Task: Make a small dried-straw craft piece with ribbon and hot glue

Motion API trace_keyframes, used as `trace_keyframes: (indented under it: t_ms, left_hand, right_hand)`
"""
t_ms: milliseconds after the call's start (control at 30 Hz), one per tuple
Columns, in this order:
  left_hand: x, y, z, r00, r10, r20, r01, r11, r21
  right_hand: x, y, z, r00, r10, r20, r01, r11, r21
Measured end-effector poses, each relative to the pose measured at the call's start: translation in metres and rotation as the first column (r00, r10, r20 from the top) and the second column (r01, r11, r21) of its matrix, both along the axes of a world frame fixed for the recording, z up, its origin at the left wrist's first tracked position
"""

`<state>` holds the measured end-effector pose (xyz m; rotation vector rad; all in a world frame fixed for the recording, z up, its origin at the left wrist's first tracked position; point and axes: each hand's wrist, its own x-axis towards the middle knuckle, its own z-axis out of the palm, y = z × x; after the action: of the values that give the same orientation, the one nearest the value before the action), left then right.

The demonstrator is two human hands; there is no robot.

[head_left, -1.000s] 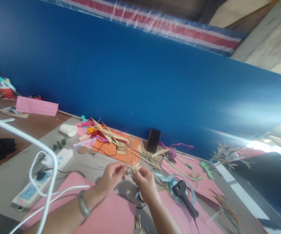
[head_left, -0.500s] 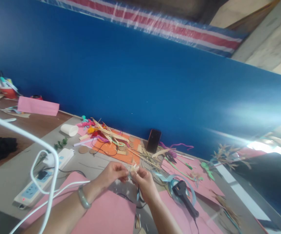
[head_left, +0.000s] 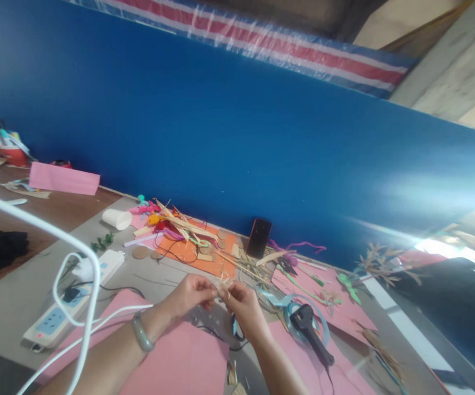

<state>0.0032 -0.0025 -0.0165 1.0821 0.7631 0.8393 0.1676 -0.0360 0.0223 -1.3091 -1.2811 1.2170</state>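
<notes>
My left hand [head_left: 190, 298] and my right hand [head_left: 242, 308] meet above the table, fingertips pinched together on a small pale straw piece [head_left: 223, 284] held between them. A green bangle [head_left: 142, 333] sits on my left wrist. Under my hands lie pink paper sheets [head_left: 180, 362]. A black glue gun [head_left: 311, 329] lies just right of my right hand, beside light blue ribbon [head_left: 287, 304].
A white power strip [head_left: 73, 299] with white cables [head_left: 77, 274] lies at the left. Behind are an orange sheet [head_left: 188, 249] with straw and pipe cleaners, a paper cup [head_left: 116, 219], a dark phone [head_left: 259, 237] leaning on the blue wall [head_left: 237, 142], and dried straw pieces [head_left: 381, 263].
Both hands have drawn slightly closer together and the straw piece has turned a little between the fingertips. The view has shifted slightly.
</notes>
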Motion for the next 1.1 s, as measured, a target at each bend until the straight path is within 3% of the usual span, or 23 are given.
trace_keyframes:
  t_ms: [233,500,633,867,1000,1100]
  left_hand:
    - [0.003,-0.003,0.005,0.998,0.045,0.045,-0.046,0.999,0.025]
    - [0.004,-0.002,-0.001,0.995,0.075,0.067,-0.076,0.997,0.017]
    - [0.005,-0.003,-0.002,0.994,0.076,0.083,-0.078,0.997,0.019]
    - [0.010,-0.005,-0.001,0.994,0.094,0.063,-0.098,0.993,0.060]
    - [0.010,-0.010,0.005,0.988,0.152,-0.020,-0.148,0.979,0.139]
    - [0.006,-0.014,0.010,0.969,0.223,-0.105,-0.192,0.949,0.250]
  right_hand:
    - [0.002,-0.001,-0.003,0.990,0.031,-0.138,-0.046,0.993,-0.105]
    - [0.000,-0.001,-0.004,0.988,0.030,-0.153,-0.054,0.986,-0.155]
    - [-0.002,-0.003,-0.005,0.997,-0.014,-0.070,0.007,0.996,-0.091]
    - [-0.004,-0.010,-0.008,0.995,-0.032,0.098,0.017,0.988,0.155]
    - [-0.006,-0.013,-0.005,0.990,0.007,0.139,-0.033,0.982,0.186]
    - [-0.010,-0.013,-0.003,0.989,-0.050,0.136,0.025,0.983,0.183]
